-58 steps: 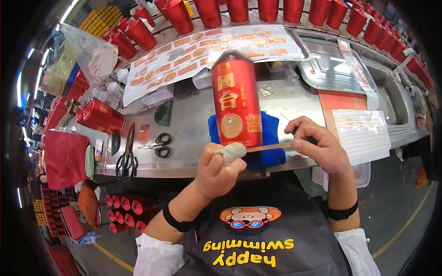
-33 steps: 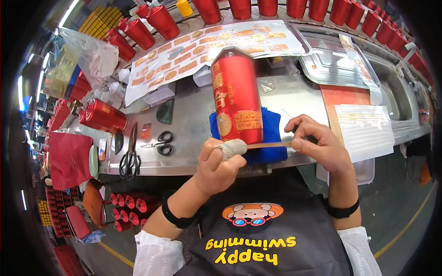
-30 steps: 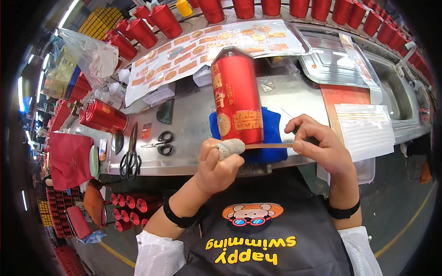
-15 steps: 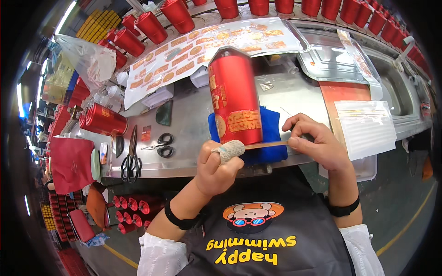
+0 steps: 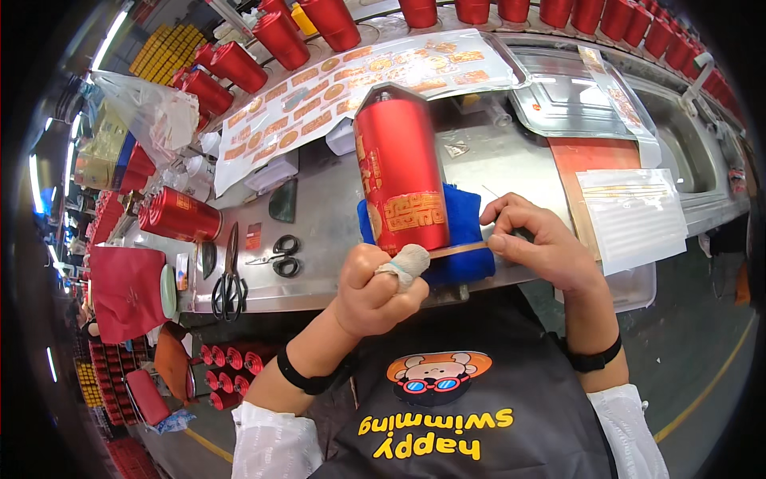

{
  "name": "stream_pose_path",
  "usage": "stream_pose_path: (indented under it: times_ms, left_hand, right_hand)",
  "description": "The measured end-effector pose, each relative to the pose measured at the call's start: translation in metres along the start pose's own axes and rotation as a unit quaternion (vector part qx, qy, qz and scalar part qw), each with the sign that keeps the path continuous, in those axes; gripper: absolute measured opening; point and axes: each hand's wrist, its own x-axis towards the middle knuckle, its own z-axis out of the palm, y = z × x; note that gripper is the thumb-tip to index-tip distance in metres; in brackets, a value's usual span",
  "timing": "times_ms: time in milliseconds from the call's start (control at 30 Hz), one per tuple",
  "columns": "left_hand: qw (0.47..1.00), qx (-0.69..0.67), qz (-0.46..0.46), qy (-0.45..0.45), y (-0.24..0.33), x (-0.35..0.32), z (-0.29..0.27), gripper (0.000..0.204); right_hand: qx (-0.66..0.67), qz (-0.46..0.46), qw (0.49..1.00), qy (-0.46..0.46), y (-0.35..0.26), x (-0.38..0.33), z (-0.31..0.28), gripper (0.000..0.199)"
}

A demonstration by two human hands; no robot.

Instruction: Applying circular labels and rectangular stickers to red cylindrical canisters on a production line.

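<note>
A tall red can (image 5: pixel 403 172) with gold print stands upright on a folded blue cloth (image 5: pixel 467 219) at the near edge of the steel bench. A thin gold strip (image 5: pixel 459 249) runs along the can's foot. My left hand (image 5: pixel 371 291), its thumb wrapped in white tape, is curled at the can's base and presses the strip's left end there. My right hand (image 5: pixel 542 247) pinches the strip's right end just right of the can, over the cloth.
Large scissors (image 5: pixel 227 275) and small scissors (image 5: pixel 279 255) lie to the left, near a red can on its side (image 5: pixel 179 215). Behind are a sheet of stickers (image 5: pixel 351 68), a metal tray (image 5: pixel 574 104) and several red cans (image 5: pixel 279 36). A sheet of strips (image 5: pixel 634 215) lies right.
The can has been turned on the cloth, so a different part of its gold print faces me. Both hands have stayed at its base with the strip.
</note>
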Motion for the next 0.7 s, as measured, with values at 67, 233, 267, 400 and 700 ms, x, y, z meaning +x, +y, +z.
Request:
stream_pose_path:
  times_ms: [67,233,267,400,700]
  left_hand:
    - [1.0,0.001,0.004,0.001,0.001,0.003,-0.001,0.027]
    - [0.997,0.003,0.049,-0.064,0.0,0.016,-0.005,0.025]
    - [0.997,0.001,0.049,-0.065,-0.001,0.016,-0.006,0.025]
    - [0.998,-0.011,0.027,-0.056,0.001,0.011,-0.007,0.024]
    - [0.997,-0.008,0.045,-0.068,0.003,0.018,-0.008,0.023]
  right_hand:
    - [0.002,-0.001,1.0,-0.005,0.001,0.0,0.0,0.019]
    - [-0.003,0.009,1.0,0.006,0.001,-0.002,0.0,0.019]
    - [-0.001,0.006,1.0,0.003,0.002,-0.002,0.0,0.019]
    - [0.006,-0.014,1.0,0.003,0.002,-0.003,0.002,0.019]
    - [0.004,-0.008,1.0,-0.002,0.001,-0.004,0.002,0.019]
